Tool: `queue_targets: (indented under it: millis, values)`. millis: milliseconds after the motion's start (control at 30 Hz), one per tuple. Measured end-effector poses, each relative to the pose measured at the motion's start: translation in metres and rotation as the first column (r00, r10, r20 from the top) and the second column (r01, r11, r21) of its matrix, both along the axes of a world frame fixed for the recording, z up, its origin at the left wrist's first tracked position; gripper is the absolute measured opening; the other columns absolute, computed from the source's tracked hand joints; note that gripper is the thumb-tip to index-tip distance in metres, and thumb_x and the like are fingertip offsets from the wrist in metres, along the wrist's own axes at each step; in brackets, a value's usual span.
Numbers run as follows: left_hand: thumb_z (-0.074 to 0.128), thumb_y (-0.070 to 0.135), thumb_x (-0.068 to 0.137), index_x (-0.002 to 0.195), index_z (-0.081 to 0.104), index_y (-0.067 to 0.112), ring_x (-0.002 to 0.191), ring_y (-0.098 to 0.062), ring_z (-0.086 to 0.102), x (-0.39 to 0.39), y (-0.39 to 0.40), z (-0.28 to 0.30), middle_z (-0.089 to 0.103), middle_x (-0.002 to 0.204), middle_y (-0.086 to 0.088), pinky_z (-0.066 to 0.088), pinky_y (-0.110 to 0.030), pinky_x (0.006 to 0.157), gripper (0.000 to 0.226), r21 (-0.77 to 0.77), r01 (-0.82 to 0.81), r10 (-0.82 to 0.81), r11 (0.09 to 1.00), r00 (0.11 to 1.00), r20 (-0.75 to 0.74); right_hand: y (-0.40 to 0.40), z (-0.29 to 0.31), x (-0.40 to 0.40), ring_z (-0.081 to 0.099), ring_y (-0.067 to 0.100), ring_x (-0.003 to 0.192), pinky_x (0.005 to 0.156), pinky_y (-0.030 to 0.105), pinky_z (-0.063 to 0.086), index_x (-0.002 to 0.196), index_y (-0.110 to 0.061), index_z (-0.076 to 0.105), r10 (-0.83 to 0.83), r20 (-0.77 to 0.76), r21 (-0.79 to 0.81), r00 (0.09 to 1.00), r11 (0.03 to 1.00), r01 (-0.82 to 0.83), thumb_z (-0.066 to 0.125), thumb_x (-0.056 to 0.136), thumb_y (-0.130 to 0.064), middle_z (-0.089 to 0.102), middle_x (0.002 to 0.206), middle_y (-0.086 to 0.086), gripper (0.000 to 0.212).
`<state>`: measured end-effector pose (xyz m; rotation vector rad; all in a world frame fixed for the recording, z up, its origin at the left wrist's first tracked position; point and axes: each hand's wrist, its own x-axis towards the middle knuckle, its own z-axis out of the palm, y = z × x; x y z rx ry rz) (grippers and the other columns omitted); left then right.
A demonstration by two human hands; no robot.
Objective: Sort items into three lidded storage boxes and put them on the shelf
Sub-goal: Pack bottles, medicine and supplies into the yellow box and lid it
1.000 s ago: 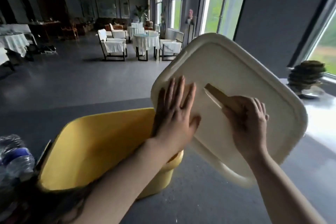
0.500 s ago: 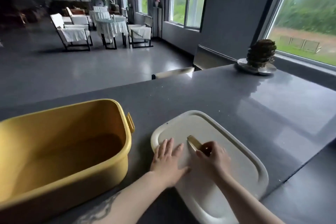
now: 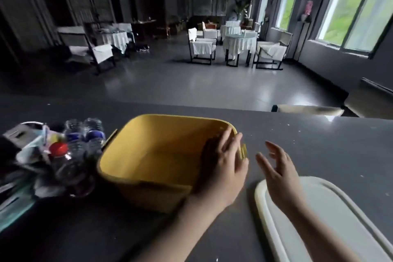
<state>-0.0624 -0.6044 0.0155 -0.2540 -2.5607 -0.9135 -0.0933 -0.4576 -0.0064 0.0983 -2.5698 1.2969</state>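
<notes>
Yellow box [image 3: 148, 155] sits mid-counter, open, and I see nothing inside. Left hand [image 3: 223, 168] lies spread over its right rim. Right hand [image 3: 276, 168] hovers loose-fingered, holding nothing, above the lid [image 3: 340, 219], which lies flat near right. Bottles [image 3: 85, 134] crowd left of the box.

Dining hall or restaurant, seen from my spot at a long dark counter [image 3: 319, 138]. Round tables with white cloths [image 3: 240, 43] stand out on the floor, white-covered armchairs [image 3: 202, 48] drawn up around them. Tall windows [image 3: 350, 6] along the right wall, greenery outside. Framed pictures [image 3: 202, 4] and a potted plant [image 3: 241, 9] at the far end.
</notes>
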Motion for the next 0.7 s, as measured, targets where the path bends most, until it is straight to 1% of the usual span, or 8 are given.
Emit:
queue_targets:
  millis: [100,167,267,333,400,433,533,700]
  values:
    - [0.041,0.040,0.097,0.149,0.023,0.030,0.146,-0.009,0.002,0.003,-0.081,-0.005,0.004,0.160,0.010,0.003,-0.033,0.120,0.056,-0.091,-0.335,0.342,0.938,0.936,0.079,-0.038,0.008,-0.016,0.027,0.029,0.141,0.114,0.041,0.025,0.150,-0.014,0.019,0.139,0.176,0.232,0.975,0.956,-0.178,0.056,0.088,-0.047,0.026,0.155,0.009,0.079]
    - [0.039,0.043,0.097,0.149,0.023,0.028,0.147,-0.011,0.001,0.014,-0.125,-0.013,0.005,0.160,0.008,0.002,-0.032,0.120,0.057,-0.171,-0.472,0.493,0.865,0.864,0.106,-0.052,0.005,-0.019,0.030,0.038,0.137,0.113,0.046,0.028,0.151,-0.011,0.011,0.158,0.277,0.259,0.948,0.938,-0.232,0.063,0.084,-0.045,0.023,0.154,0.015,0.091]
    - [0.038,0.046,0.097,0.149,0.022,0.028,0.147,-0.012,-0.003,0.033,-0.166,-0.021,0.003,0.160,0.007,0.000,-0.035,0.120,0.058,-0.206,-0.515,0.549,0.832,0.817,0.176,-0.062,0.000,-0.026,0.035,0.046,0.130,0.107,0.056,0.033,0.151,-0.014,0.012,0.107,0.347,0.221,0.932,0.956,-0.192,0.070,0.078,-0.041,0.024,0.149,0.019,0.097]
    - [0.039,0.046,0.097,0.148,0.025,0.028,0.147,-0.010,-0.003,0.045,-0.182,-0.023,0.005,0.160,0.008,0.001,-0.033,0.120,0.056,-0.166,-0.491,0.515,0.855,0.842,0.161,-0.072,0.003,-0.035,0.030,0.044,0.134,0.108,0.057,0.031,0.151,-0.016,0.015,-0.005,0.381,0.302,0.924,0.946,-0.119,0.070,0.073,-0.053,0.025,0.150,0.020,0.102]
    - [0.044,0.042,0.096,0.144,0.036,0.025,0.145,-0.008,0.007,0.055,-0.196,-0.018,0.014,0.158,0.009,0.004,-0.024,0.118,0.052,-0.082,-0.486,0.492,0.870,0.868,0.074,-0.089,0.012,-0.035,0.028,0.041,0.135,0.108,0.055,0.031,0.148,-0.015,0.023,-0.057,0.241,0.473,0.969,0.879,-0.066,0.067,0.065,-0.063,0.030,0.148,0.020,0.105]
    - [0.047,0.039,0.095,0.142,0.041,0.024,0.144,-0.008,0.014,0.060,-0.206,-0.013,0.020,0.157,0.009,0.007,-0.020,0.116,0.050,-0.043,-0.494,0.495,0.869,0.869,0.025,-0.103,0.017,-0.029,0.031,0.042,0.133,0.107,0.055,0.032,0.145,-0.013,0.029,-0.015,0.107,0.474,0.994,0.879,-0.038,0.067,0.067,-0.059,0.034,0.145,0.021,0.098]
    - [0.055,0.031,0.093,0.134,0.053,0.018,0.138,-0.012,0.031,0.068,-0.245,0.006,0.038,0.149,0.003,0.020,-0.026,0.115,0.043,0.035,-0.533,0.534,0.845,0.838,-0.112,-0.158,0.029,0.003,0.037,0.043,0.128,0.105,0.054,0.033,0.137,-0.008,0.041,0.168,-0.242,0.291,0.956,0.952,-0.094,0.075,0.074,-0.028,0.042,0.139,0.021,0.074]
    - [0.056,0.017,0.090,0.118,0.063,0.011,0.124,-0.015,0.049,0.067,-0.344,0.028,0.058,0.128,-0.002,0.035,-0.029,0.107,0.029,0.163,-0.563,0.586,0.810,0.773,-0.244,-0.272,0.048,0.034,0.037,0.018,0.131,0.106,0.035,0.033,0.135,-0.022,0.044,0.426,-0.256,0.132,0.868,0.904,-0.406,0.065,0.084,-0.031,0.043,0.141,-0.001,0.056]
